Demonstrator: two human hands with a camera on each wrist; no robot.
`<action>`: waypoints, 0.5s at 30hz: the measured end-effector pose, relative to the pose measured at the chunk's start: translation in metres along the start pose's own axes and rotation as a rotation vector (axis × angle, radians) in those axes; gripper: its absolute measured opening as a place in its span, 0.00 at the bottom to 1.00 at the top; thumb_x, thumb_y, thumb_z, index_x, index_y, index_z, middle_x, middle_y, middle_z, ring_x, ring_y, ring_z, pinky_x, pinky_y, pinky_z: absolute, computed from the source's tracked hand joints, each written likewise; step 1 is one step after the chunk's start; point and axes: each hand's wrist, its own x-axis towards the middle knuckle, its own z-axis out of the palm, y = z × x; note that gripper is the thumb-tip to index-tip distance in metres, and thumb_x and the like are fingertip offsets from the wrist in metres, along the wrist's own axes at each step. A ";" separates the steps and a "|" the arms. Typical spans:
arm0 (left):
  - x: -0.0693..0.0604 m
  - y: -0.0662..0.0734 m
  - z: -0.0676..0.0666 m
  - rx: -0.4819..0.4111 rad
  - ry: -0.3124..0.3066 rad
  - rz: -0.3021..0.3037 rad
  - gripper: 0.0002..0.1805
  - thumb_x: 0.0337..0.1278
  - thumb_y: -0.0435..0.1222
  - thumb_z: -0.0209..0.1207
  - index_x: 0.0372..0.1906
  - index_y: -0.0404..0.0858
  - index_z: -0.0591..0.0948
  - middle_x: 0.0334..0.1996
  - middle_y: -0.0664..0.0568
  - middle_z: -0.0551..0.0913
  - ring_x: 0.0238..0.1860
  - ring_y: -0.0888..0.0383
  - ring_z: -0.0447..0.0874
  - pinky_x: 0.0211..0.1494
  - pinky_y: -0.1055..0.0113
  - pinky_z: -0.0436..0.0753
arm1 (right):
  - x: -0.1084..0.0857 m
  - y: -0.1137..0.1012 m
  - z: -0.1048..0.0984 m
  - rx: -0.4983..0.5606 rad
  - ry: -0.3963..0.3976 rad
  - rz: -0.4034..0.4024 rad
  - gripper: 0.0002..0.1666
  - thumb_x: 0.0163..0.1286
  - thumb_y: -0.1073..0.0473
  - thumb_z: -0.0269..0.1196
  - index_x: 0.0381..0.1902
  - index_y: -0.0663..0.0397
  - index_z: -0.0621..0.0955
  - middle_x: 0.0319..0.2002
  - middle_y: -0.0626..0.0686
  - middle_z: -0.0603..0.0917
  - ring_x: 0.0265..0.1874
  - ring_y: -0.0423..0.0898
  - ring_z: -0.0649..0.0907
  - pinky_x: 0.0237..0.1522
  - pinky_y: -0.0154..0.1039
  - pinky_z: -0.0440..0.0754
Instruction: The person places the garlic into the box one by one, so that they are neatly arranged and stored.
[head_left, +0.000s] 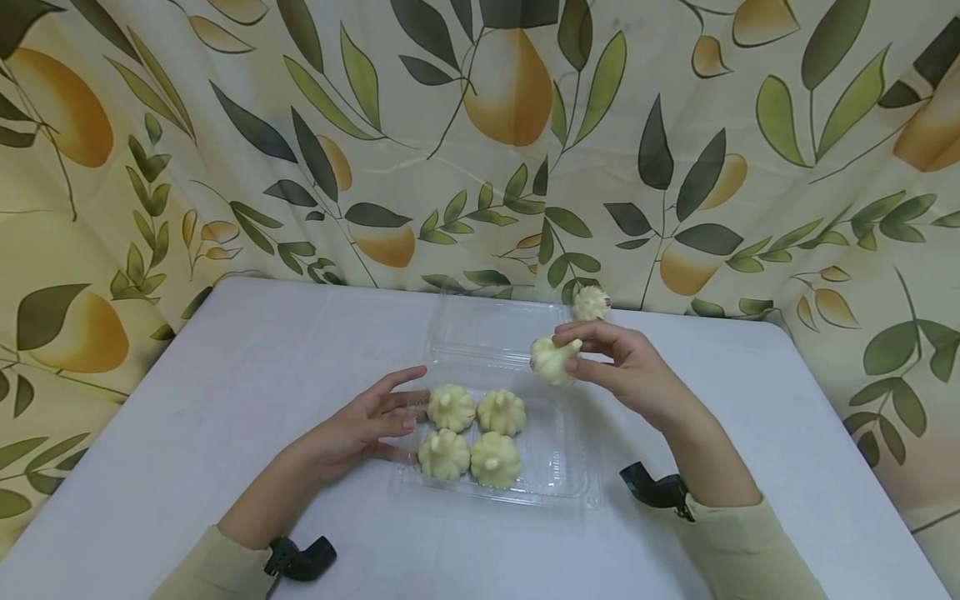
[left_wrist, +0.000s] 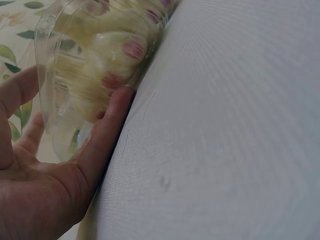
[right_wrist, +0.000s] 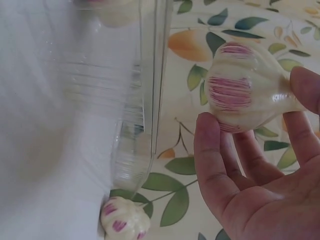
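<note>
A garlic bulb (head_left: 551, 360), pale with purple streaks in the right wrist view, is pinched between the thumb and fingers of my right hand (head_left: 637, 367). It hovers over the upper right of a clear plastic clamshell container (head_left: 551, 454), whose lid (head_left: 487, 329) is folded back flat behind it. Several garlic bulbs (head_left: 498, 458) sit in two rows in the container's left part, stems up. My left hand (head_left: 348, 433) rests at the container's left side, fingers spread and touching its wall (left_wrist: 45, 85). The hand curls round nothing.
Another garlic bulb (head_left: 592, 302) lies near the table's back edge, beside the lid's right corner. The white table (head_left: 247, 375) meets a hanging cloth (head_left: 450, 192) printed with fruit and leaves at the back. Both wrists wear black camera mounts (head_left: 656, 487).
</note>
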 end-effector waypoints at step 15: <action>0.000 0.001 0.000 -0.004 0.003 -0.005 0.43 0.68 0.32 0.58 0.80 0.53 0.49 0.78 0.42 0.53 0.76 0.39 0.56 0.56 0.46 0.81 | 0.003 0.002 0.005 -0.053 -0.061 0.033 0.15 0.68 0.61 0.66 0.53 0.52 0.83 0.58 0.51 0.82 0.60 0.52 0.76 0.57 0.42 0.78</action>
